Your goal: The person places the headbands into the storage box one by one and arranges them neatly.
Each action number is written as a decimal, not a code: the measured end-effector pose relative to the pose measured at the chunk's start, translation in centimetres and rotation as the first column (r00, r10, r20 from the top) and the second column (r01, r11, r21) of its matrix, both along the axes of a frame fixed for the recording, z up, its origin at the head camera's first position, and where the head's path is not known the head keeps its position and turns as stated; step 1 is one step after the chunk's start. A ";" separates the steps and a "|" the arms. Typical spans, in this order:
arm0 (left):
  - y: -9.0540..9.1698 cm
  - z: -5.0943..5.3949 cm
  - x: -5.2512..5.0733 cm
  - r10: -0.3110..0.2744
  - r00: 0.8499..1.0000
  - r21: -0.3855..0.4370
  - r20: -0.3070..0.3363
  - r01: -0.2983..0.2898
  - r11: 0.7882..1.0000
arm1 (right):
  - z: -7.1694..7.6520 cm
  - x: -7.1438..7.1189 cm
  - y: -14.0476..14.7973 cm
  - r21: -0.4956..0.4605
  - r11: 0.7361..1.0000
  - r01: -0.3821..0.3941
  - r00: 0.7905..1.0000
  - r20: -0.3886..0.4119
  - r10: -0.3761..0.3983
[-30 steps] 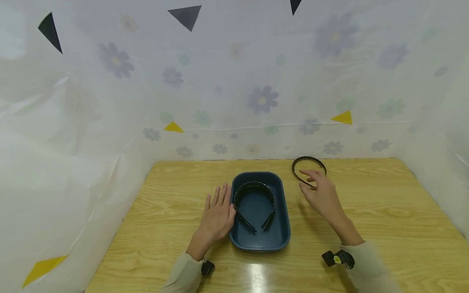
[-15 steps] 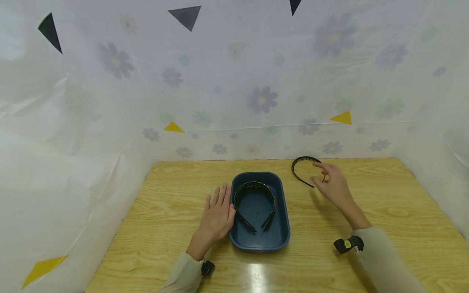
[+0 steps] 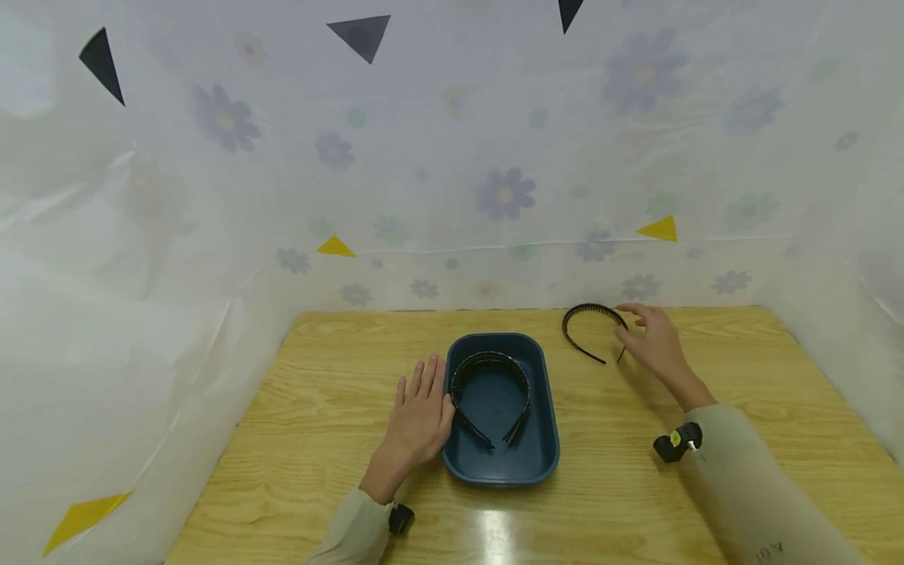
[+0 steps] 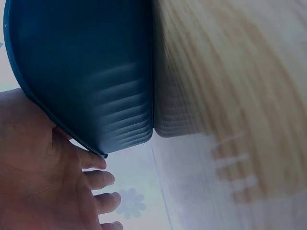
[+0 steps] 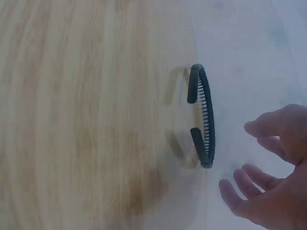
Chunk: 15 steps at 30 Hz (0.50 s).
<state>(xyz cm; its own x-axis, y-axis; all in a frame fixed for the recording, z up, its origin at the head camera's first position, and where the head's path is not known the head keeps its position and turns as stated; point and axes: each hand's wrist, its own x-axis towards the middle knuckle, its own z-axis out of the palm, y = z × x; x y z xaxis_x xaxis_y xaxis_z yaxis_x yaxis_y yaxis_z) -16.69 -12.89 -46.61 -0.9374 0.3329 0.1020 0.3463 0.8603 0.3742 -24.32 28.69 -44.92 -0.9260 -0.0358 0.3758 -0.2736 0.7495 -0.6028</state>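
Observation:
My left hand (image 3: 417,420) rests against the left side of a dark blue tray (image 3: 548,424), its fingers straight. In the left wrist view the thumb side lies along the rim of the tray (image 4: 86,57). Inside lie several black headbands (image 3: 489,356), nested together with their ends toward me. Farther back on the right, one black toothed headband (image 3: 567,328) lies by itself on the table. My right hand (image 3: 658,345) hovers at its right arm, fingers loosely bent. Space shows between that hand and the headband (image 5: 209,120) in the right wrist view.
The wood-grain table (image 3: 318,424) ends at a white, flower-printed sheet (image 3: 452,173) behind it, close past the lone headband. Similar white sheeting stands at both sides. Black wrist cameras (image 3: 676,442) sit at both cuffs.
My right hand has drawn off to the right, from in front of the lone headband to its right side. The headband stays put. My left hand and the tray have not moved.

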 end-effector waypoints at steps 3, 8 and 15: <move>0.0 0.0 0.1 0.002 1.000 -0.001 -0.002 -0.002 1.000 | -0.3 -0.7 0.5 -0.009 1.000 0.000 1.000 0.029 0.000; 0.0 0.3 0.3 0.002 1.000 -0.005 0.010 -0.002 1.000 | -1.0 -1.5 1.0 -0.005 1.000 0.000 0.996 0.091 0.001; 0.1 0.4 0.5 0.001 1.000 -0.009 0.013 -0.001 1.000 | -2.2 -2.1 1.2 -0.016 1.000 -0.003 0.980 0.201 0.006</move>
